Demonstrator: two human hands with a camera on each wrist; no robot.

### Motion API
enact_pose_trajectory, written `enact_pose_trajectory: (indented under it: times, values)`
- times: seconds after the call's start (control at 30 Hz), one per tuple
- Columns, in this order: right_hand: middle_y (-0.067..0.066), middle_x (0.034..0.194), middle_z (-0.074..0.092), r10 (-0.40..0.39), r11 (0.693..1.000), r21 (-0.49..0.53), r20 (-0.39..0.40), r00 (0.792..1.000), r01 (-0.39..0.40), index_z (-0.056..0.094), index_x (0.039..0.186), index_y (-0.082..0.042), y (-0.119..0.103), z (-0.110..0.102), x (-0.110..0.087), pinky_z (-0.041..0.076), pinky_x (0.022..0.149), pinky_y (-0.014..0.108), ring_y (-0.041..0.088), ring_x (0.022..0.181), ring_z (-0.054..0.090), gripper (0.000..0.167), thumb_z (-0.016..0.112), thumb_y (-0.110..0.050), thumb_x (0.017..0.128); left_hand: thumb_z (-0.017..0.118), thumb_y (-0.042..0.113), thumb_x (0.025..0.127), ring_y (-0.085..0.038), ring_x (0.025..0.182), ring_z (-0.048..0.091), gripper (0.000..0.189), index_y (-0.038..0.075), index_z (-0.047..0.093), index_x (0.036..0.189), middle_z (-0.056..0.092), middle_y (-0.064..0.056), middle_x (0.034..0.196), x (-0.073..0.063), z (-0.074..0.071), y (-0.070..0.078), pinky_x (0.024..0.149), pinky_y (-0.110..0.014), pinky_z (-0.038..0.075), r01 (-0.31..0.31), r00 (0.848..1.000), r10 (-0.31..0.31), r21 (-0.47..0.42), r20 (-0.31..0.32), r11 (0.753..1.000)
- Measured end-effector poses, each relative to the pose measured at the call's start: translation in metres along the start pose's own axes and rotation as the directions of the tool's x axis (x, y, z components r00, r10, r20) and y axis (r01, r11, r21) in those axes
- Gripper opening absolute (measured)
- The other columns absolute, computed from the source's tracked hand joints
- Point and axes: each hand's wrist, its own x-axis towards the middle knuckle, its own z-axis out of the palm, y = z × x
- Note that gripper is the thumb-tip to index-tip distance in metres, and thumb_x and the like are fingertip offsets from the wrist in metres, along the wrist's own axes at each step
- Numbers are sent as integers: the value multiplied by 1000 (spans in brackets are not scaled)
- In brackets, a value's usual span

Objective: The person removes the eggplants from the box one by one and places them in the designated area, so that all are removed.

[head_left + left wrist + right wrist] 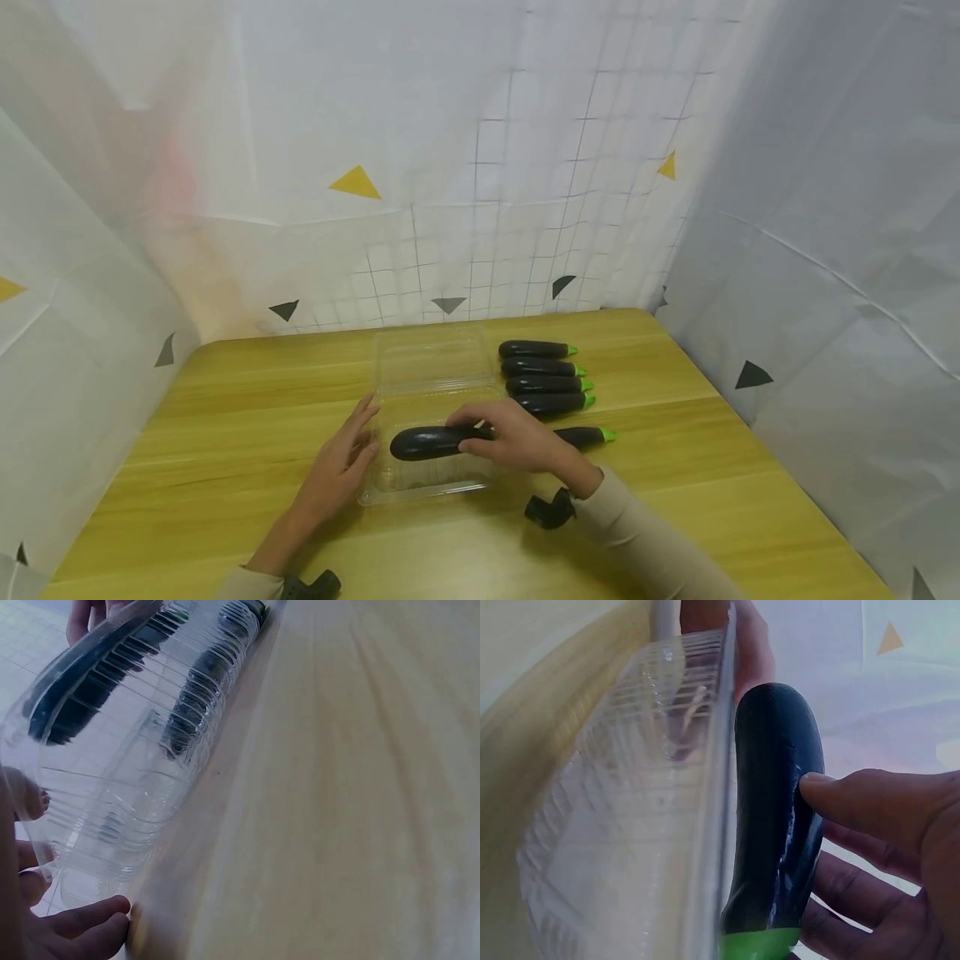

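Observation:
My right hand (517, 435) pinches a dark, glossy eggplant (423, 443) between thumb and fingers. It lies crosswise above the base of a clear plastic clamshell box (431, 493), whose lid is folded back. In the right wrist view the held eggplant (776, 802) stands beside the box's rim, its green cap at the lower end. At the box's left side, my left hand (337, 471) has its fingers spread loosely along the edge. The left wrist view shows the box wall (112, 817) with fingertips right at it.
To the right, several eggplants (543, 384) lie in a row with green stems pointing right. Another eggplant (581, 437) is partly hidden behind my right hand. The open lid (433, 358) lies toward the back of the wooden table (247, 417). White sheeting (300, 100) surrounds the table.

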Motion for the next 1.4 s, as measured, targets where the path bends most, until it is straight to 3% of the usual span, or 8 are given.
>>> enact_pose_trajectory:
  times: [0.37,0.67,0.97,1.4]
  values:
    - [2,120,74,-23,999,-39,-38,999,22,72,126,-7,2,-17,-3,57,89,37,12,110,68,29,75,-13,98,57,-1,105,-46,125,59,58,5,39,160,24,-10,170,0,0,0,99,-56,50,5,1000,-5,0,-1,1000]
    - [-1,120,73,-6,998,-62,-65,998,2,72,126,-10,5,-28,-7,57,86,37,12,108,67,29,76,-16,98,57,-2,104,-46,125,59,59,6,39,160,24,-4,169,0,-1,3,99,-54,51,13,1000,-13,-20,-8,1000]
    - [2,121,73,15,998,-65,-96,995,-22,72,126,-8,12,-38,-16,59,87,44,15,109,67,30,76,-12,97,58,-5,103,-46,124,59,63,9,39,160,26,-7,169,0,-1,3,98,-53,52,1,1000,-1,-38,-9,999]
    - [1,119,73,39,997,-67,-133,990,-48,73,127,-10,22,-53,-32,59,87,39,15,106,68,33,78,-10,95,57,-4,104,-47,127,57,61,9,38,161,24,-4,169,-1,-1,2,99,-54,51,15,1000,-15,-48,1,999]
